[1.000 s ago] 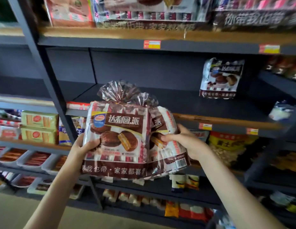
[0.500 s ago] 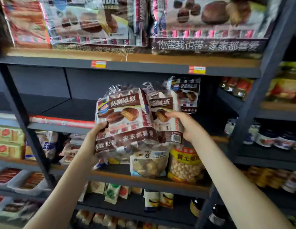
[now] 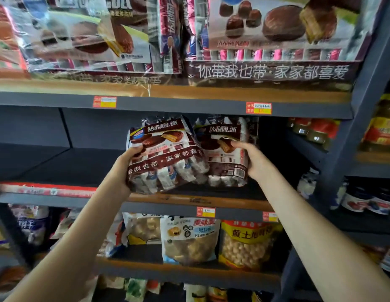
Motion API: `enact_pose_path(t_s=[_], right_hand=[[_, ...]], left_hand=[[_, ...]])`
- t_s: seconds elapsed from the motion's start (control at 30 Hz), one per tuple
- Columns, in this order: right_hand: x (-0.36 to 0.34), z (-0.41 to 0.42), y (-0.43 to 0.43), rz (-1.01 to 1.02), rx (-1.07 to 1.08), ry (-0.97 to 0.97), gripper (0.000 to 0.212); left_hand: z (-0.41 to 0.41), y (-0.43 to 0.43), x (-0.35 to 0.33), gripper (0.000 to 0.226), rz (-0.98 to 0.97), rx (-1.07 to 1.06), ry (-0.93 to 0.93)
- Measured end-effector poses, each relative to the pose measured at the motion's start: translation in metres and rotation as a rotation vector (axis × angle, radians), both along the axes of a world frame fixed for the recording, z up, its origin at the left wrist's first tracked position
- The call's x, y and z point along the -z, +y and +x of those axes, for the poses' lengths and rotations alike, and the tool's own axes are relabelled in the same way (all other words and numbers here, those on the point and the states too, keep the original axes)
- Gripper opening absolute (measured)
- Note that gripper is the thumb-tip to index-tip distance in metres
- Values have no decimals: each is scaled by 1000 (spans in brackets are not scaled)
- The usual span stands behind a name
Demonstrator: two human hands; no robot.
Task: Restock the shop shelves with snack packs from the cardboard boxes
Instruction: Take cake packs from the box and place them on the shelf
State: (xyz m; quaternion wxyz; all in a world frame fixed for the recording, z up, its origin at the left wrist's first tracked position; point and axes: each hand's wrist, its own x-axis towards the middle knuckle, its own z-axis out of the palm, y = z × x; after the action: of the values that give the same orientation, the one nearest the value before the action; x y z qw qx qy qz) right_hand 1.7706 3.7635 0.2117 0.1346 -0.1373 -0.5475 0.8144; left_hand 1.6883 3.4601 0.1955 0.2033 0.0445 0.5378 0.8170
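Left hand (image 3: 126, 164) and right hand (image 3: 254, 159) each grip one snack pack (image 3: 165, 155) at shelf (image 3: 59, 199).

Left pack (image 3: 165, 155) tilted beside right pack (image 3: 226, 153) on middle shelf (image 3: 211, 200); peanut bag (image 3: 246, 243) below.

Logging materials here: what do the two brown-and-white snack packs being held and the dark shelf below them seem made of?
The left brown-and-white snack pack and the right snack pack look like glossy plastic film: they crinkle, glint, and clear patches show wrapped pieces inside. The dark grey shelf board, flat and dull, suggests matte painted metal or coated board; its brown front strip looks wood-finished.
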Motion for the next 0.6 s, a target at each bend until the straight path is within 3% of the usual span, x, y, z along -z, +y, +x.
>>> enact_pose_path(t_s=[0.17, 0.3, 0.4, 0.47, 0.6], right_hand=[[8, -25, 22, 370, 224, 84, 61], [22, -26, 45, 425, 263, 143, 48], [25, -27, 62, 603, 324, 37, 63], [25, -27, 62, 718, 363, -61, 83], [29, -19, 49, 833, 477, -75, 111]], left_hand=[[-38, 8, -3, 47, -87, -34, 41], [-60, 14, 2, 49, -117, -26, 46], [-67, 23, 4, 48, -106, 23, 67], [-68, 34, 5, 57, -78, 50, 104], [-64, 52, 15, 85, 7, 38, 140]])
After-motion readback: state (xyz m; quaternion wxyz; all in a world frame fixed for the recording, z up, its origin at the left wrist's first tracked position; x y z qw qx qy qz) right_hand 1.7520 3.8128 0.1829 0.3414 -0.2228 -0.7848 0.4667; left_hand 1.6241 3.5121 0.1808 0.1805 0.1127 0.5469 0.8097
